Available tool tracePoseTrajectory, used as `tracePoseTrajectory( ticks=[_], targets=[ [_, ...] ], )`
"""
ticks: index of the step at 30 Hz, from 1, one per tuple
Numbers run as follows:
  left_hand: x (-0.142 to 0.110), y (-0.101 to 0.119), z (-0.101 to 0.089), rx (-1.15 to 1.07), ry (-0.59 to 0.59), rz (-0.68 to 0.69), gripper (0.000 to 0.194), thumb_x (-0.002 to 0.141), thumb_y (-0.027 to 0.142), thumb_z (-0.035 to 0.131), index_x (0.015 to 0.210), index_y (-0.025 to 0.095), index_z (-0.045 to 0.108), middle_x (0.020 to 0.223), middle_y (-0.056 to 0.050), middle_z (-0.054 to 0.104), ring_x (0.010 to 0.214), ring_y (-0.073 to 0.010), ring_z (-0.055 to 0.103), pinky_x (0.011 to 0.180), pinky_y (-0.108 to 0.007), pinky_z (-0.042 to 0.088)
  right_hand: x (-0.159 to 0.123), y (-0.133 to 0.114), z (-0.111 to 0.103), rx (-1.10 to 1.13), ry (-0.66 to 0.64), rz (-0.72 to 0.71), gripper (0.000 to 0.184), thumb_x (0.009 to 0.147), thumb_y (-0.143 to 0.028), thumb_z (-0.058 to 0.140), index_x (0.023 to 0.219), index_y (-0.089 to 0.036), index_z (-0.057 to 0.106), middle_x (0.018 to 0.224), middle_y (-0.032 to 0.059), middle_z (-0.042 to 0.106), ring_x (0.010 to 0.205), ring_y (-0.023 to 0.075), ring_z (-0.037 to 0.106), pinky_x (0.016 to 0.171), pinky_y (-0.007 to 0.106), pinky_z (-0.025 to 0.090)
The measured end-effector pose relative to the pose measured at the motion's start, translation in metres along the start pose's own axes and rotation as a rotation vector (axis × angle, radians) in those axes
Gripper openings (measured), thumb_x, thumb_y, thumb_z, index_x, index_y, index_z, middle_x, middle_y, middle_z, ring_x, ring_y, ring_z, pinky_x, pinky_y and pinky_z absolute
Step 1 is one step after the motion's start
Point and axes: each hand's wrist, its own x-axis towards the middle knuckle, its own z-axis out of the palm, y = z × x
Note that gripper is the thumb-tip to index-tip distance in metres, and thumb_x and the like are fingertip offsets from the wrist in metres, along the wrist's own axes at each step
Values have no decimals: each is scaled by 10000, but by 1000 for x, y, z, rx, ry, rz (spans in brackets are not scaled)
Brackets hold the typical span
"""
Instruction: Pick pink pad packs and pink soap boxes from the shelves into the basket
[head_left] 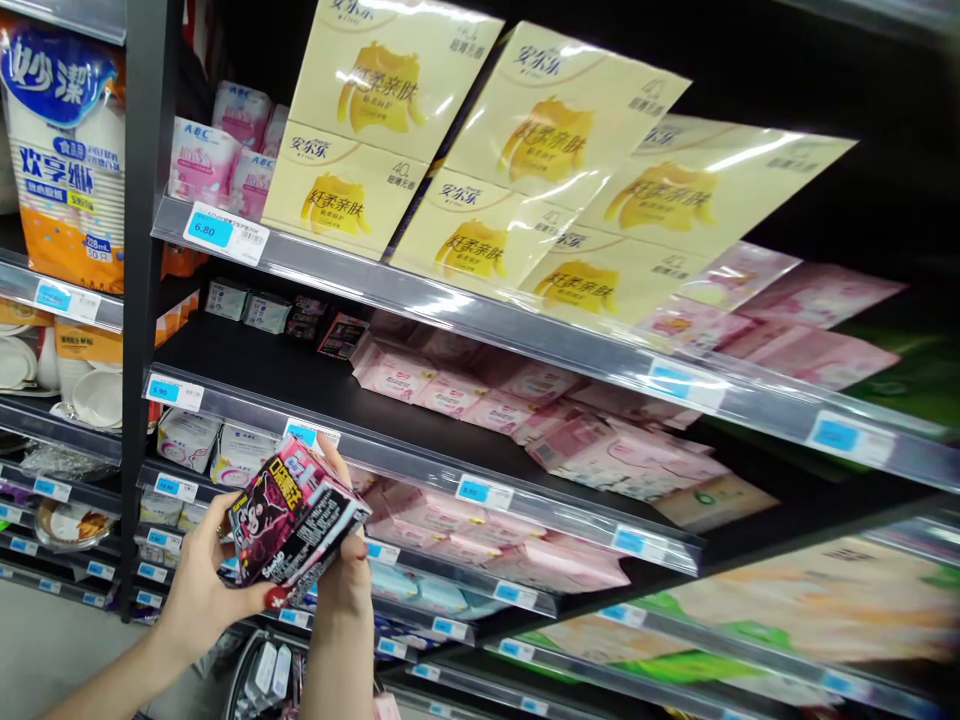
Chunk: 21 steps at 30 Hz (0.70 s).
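Note:
A small black and pink box (294, 520) with a cartoon figure on it is held in front of the store shelves at the lower left. My left hand (196, 582) grips it from the left and below, thumb with a red nail under its bottom edge. My right hand (346, 560) holds its right side, fingers wrapped behind the box. The box is tilted, its printed face turned up towards me.
Black shelves (420, 455) with blue price tags carry pink packets (525, 400). Yellow boxes (480, 170) fill the upper shelf. Small dark boxes (330, 330) sit far back on the middle shelf. Paper cups and plates (67, 150) stand at left.

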Motion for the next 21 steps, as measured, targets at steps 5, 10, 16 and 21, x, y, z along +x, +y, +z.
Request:
tracePoseTrajectory(
  ticks=[5, 10, 16, 21],
  targets=[
    [-4, 2, 2, 210, 95, 20, 745, 581, 268, 875, 1233, 167, 530, 1155, -110, 642, 1041, -282, 615, 861, -315, 521, -3, 19, -13, 17, 69, 54, 945, 554, -763, 669, 1334, -244, 545, 1108, 124, 714, 1129, 368, 624, 955, 519, 484],
    [-5, -1, 1, 266, 110, 39, 733, 569, 279, 879, 1210, 164, 541, 1108, -113, 661, 994, -293, 632, 852, -343, 521, -1, 19, -11, 5, 66, 49, 953, 559, -775, 649, 1344, -246, 536, 1123, 128, 710, 1119, 377, 630, 939, 534, 495],
    [1, -5, -8, 786, 281, 561, 758, 690, 327, 819, 1321, 199, 418, 1165, -118, 514, 1079, -286, 532, 903, -374, 471, 4, -5, 12, 31, 37, -20, 984, 590, -753, 703, 1399, -246, 464, 1350, 132, 586, 1225, 358, 564, 993, 496, 474],
    [3, -8, -6, 1000, 390, 889, 839, 723, 224, 781, 1429, 235, 326, 1122, -103, 455, 1062, -279, 476, 937, -399, 425, 9, 5, 15, 66, 62, 23, 860, 641, -607, 741, 1375, -242, 480, 1218, 115, 662, 1021, 324, 669, 873, 449, 533]
  ],
)
